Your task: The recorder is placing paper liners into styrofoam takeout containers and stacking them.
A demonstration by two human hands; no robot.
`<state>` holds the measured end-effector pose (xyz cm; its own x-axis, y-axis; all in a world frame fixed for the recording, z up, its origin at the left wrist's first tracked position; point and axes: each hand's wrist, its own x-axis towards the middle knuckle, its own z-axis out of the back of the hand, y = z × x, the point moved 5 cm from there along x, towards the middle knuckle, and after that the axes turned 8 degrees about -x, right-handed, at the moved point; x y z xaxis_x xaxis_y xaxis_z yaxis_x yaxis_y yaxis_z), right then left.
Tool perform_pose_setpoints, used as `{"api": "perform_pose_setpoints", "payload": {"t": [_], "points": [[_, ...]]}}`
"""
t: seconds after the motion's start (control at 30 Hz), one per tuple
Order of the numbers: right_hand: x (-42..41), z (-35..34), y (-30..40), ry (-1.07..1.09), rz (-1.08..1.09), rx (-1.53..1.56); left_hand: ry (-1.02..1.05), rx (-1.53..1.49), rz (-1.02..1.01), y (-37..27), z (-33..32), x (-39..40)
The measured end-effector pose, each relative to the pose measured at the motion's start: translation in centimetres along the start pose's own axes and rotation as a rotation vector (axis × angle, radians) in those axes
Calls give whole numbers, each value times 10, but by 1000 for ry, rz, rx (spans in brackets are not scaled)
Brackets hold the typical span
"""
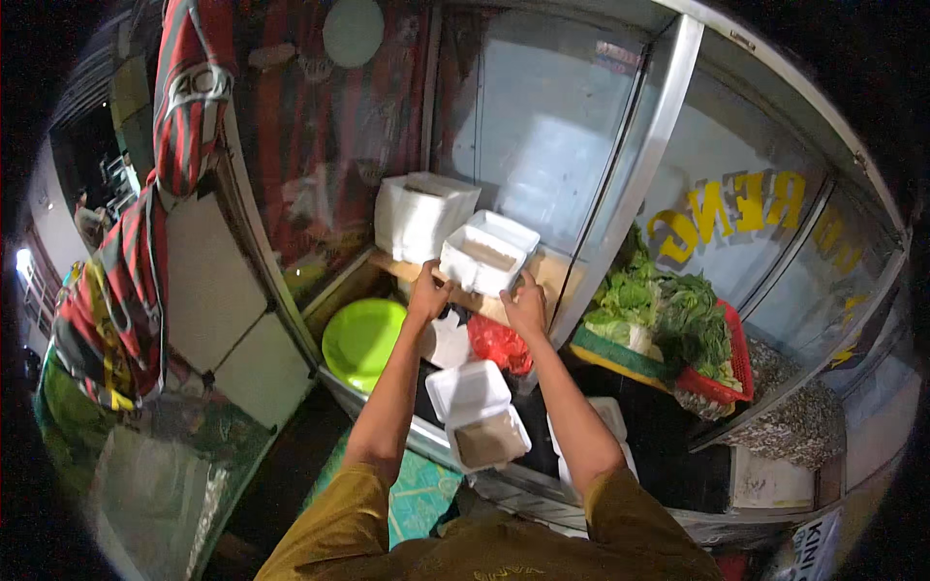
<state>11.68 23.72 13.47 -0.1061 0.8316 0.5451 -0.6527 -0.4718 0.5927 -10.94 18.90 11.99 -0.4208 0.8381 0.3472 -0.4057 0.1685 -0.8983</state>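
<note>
An open white foam takeaway box [471, 274], lined with brown paper, is between my two hands at the wooden shelf. My left hand [430, 294] grips its near left corner, and my right hand [526, 301] has the near right corner. Just behind it to the left stands a white stack of what look like foam boxes [407, 229]. Below my hands, a second open foam box [468, 396] lies on the dark counter, also with brown paper inside. Another white foam box [610, 417] is partly hidden by my right forearm.
A lime-green plastic basin [360, 341] sits left of my forearm; a red plastic bag [501, 346] lies between my arms. Leafy vegetables [632, 298] and a red plastic basket [735, 348] stand right of the metal post [657, 131]. Glass panes enclose the shelf.
</note>
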Motion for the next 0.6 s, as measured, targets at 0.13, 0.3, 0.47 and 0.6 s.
{"api": "perform_pose_setpoints", "payload": {"t": [0.13,0.3,0.47,0.6], "points": [[-26,1,3,188,64,62,85,45,54,8,-7,-39],[-70,-2,-16,443,157,61,89,45,3,22,-21,-91],[-134,-15,-58,758,165,138,291,85,189,20,-43,-160],[-188,-16,-81,938,248,126,411,190,229,34,-65,-216]]}}
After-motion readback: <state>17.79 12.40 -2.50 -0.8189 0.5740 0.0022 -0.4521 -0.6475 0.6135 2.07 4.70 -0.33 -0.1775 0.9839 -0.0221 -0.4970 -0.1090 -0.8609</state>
